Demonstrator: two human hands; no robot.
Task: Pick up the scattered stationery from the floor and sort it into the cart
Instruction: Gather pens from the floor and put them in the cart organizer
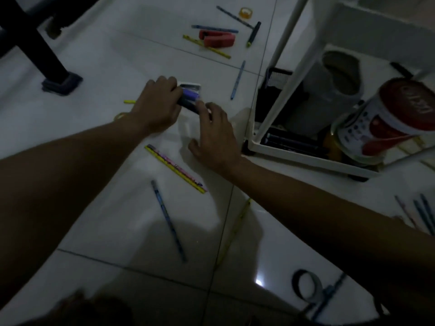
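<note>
**Honestly, barely started on the floor cleanup**

So from the head view, most of the stationery is not yet picked up. The left hand (160, 107) is curled round a small bunch of dark and purple marker pens (189, 97), held low over the white tiled floor (98, 55). The right hand (215, 135) sits just beside it with fingers fairly straight, one fingertip touching the end of the bunch, holding nothing itself as far as I can see.

What looks done: the bottom tray of the white metal cart (289, 156) already has a few dark pens (292, 140) lying in it, plus a red-and-white printed tin (386, 118), a grey round container (329, 90) and a black mesh pen holder (274, 90).

What's left, and it's a lot: a red stapler (217, 38) with pens and a yellow pencil round it, a roll of clear yellowish tape (246, 12), a black-and-yellow highlighter (253, 34), a blue pen (237, 80) near the cart, a yellow ruler with a pink pattern (175, 168), a blue pencil (168, 221), a thin yellow pencil (235, 231), a dark tape roll (306, 287), and a few pencils at the right edge (421, 212).

Hard to make out: the room is really dim, so I can't count the markers in the bunch. Something white (190, 85) lies under the hands, can't tell what. The cart's upper shelves are cut off, and the left arm hides part of the floor.
</note>
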